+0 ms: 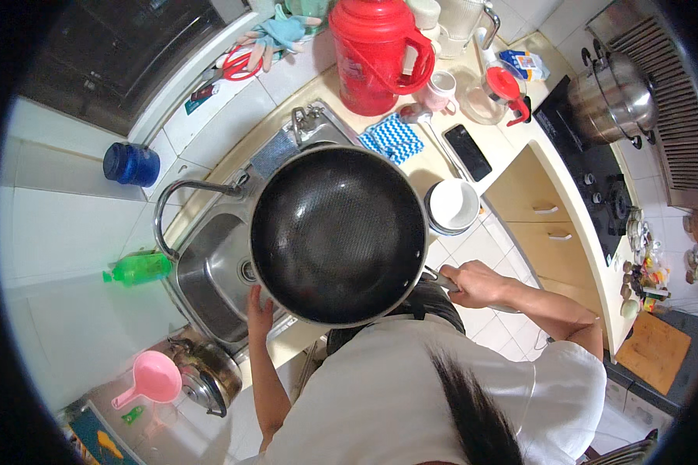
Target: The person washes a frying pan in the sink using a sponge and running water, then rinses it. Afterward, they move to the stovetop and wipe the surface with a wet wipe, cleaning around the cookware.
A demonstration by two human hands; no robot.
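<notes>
A large black frying wok with a textured inner surface is held up in front of me, over the right part of the sink's edge. My right hand is closed around its grey handle. My left hand is beside the wok's lower left rim, fingers apart and raised. Whether it touches the rim is hard to tell. Below and left of the wok is the stainless steel sink, with a curved chrome faucet over it. The wok hides part of the sink and counter.
Right of the wok stand stacked white bowls, with a smartphone, a ladle and a folded cloth behind. A red thermos stands at the back. A kettle sits left; a steel pot is on the stove.
</notes>
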